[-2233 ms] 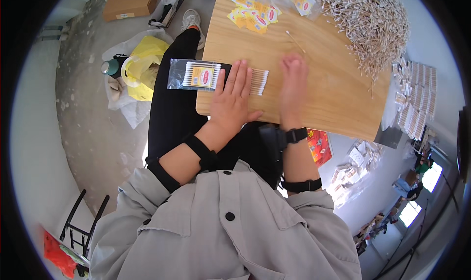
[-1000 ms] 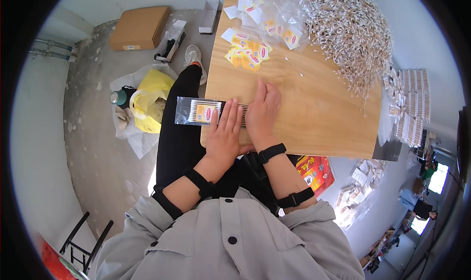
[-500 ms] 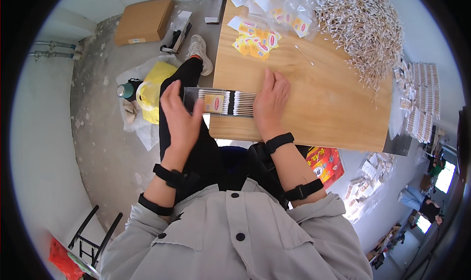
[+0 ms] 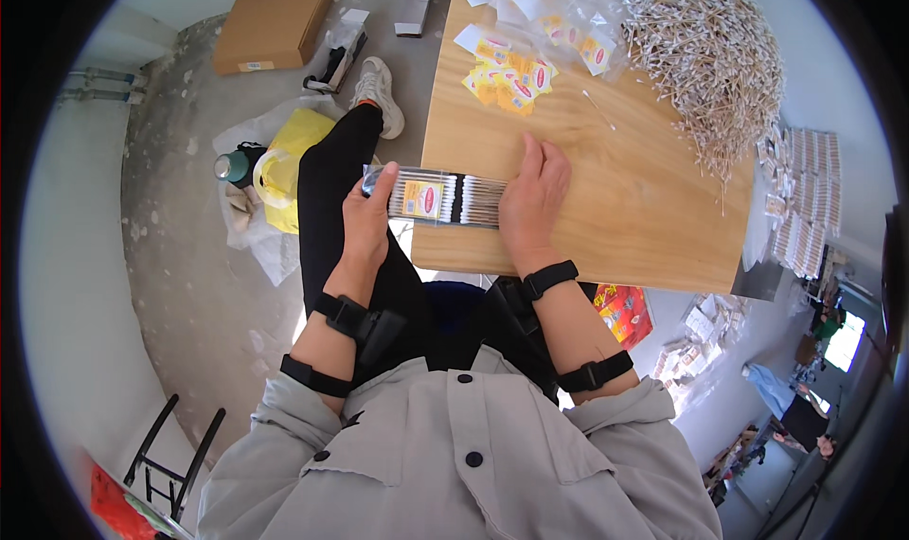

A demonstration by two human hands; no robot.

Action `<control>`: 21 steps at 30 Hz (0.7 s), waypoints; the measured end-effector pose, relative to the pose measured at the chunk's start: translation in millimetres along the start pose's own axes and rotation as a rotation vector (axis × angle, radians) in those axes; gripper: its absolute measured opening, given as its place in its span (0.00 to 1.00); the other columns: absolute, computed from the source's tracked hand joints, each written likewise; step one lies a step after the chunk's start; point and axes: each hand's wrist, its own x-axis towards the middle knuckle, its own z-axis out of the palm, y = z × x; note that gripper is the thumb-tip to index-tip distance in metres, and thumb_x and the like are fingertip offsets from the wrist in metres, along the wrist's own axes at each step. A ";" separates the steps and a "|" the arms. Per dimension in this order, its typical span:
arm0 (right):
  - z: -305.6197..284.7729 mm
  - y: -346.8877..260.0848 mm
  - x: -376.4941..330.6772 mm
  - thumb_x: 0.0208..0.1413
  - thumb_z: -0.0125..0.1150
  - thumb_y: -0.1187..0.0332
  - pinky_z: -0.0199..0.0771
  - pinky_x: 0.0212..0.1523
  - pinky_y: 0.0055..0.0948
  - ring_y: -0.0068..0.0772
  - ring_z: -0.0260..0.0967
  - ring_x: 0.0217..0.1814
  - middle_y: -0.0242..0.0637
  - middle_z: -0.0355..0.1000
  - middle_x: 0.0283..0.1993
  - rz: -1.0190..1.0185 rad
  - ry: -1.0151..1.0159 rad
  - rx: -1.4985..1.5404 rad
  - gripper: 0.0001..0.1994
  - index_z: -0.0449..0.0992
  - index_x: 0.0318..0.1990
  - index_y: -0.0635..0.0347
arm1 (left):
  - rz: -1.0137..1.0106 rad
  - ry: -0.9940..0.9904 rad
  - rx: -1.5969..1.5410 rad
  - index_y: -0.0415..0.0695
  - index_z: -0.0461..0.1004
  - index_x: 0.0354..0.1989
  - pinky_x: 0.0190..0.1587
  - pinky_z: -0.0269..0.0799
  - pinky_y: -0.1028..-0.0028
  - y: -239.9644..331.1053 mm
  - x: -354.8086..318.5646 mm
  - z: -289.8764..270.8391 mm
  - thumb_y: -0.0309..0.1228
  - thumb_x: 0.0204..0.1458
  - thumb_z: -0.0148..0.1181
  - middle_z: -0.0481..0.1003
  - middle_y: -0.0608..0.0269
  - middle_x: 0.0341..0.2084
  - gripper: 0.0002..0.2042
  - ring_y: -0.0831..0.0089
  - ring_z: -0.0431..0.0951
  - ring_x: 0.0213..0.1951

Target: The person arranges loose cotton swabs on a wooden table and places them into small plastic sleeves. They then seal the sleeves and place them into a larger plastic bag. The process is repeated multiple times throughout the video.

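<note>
A clear flat pack (image 4: 421, 196) of cotton swabs, with a yellow and white label card inside, lies across the near left corner of the table and sticks out past its edge. My left hand (image 4: 367, 220) grips the pack's outer end, thumb on top and fingers underneath. More swabs (image 4: 481, 201) lie in line with it to the right, beyond a narrow dark gap. Curled around their right end is my right hand (image 4: 536, 199), resting on the wood; its palm hides the tips there.
A heap of loose cotton swabs (image 4: 710, 62) covers the table's far right. Yellow label cards (image 4: 511, 76) and clear bags (image 4: 578, 19) lie at the back, near a single swab (image 4: 598, 110). Stacked filled packs (image 4: 805, 185) stand right. A yellow bag (image 4: 284, 166) sits on the floor left.
My left hand has gone from hovering loosely beside the pack to gripping its left end with the thumb on top. The right hand stays at the swabs' right end. The view has shifted slightly.
</note>
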 end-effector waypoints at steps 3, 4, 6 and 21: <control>1.6 0.3 -0.4 0.46 0.50 0.86 0.58 0.63 0.46 0.52 0.59 0.60 0.49 0.62 0.54 0.001 -0.009 0.021 0.27 0.67 0.58 0.64 | 0.000 -0.019 -0.039 0.38 0.76 0.36 0.36 0.70 0.80 -4.4 2.1 -3.0 0.37 0.58 0.64 0.76 0.69 0.28 0.13 0.84 0.74 0.29; 1.9 0.8 -0.7 0.46 0.50 0.87 0.58 0.63 0.46 0.52 0.59 0.60 0.49 0.62 0.54 -0.001 -0.015 0.020 0.28 0.67 0.58 0.64 | 0.009 -0.029 -0.045 0.38 0.76 0.36 0.35 0.70 0.80 -6.3 3.3 -4.5 0.37 0.58 0.64 0.76 0.69 0.28 0.13 0.84 0.74 0.29; 2.4 -0.8 -0.2 0.48 0.50 0.85 0.59 0.63 0.45 0.52 0.59 0.60 0.48 0.62 0.54 -0.006 -0.019 0.015 0.25 0.67 0.57 0.64 | 0.010 -0.020 -0.075 0.38 0.76 0.36 0.35 0.70 0.80 -8.1 4.1 -4.1 0.36 0.58 0.64 0.76 0.68 0.28 0.12 0.84 0.74 0.29; 12.8 -30.4 0.2 0.55 0.51 0.79 0.59 0.63 0.44 0.52 0.59 0.59 0.46 0.62 0.53 -0.009 -0.012 0.029 0.18 0.68 0.55 0.66 | 0.134 0.009 -0.016 0.36 0.76 0.36 0.32 0.68 0.82 -10.5 3.4 -0.9 0.36 0.58 0.64 0.75 0.70 0.26 0.13 0.86 0.71 0.28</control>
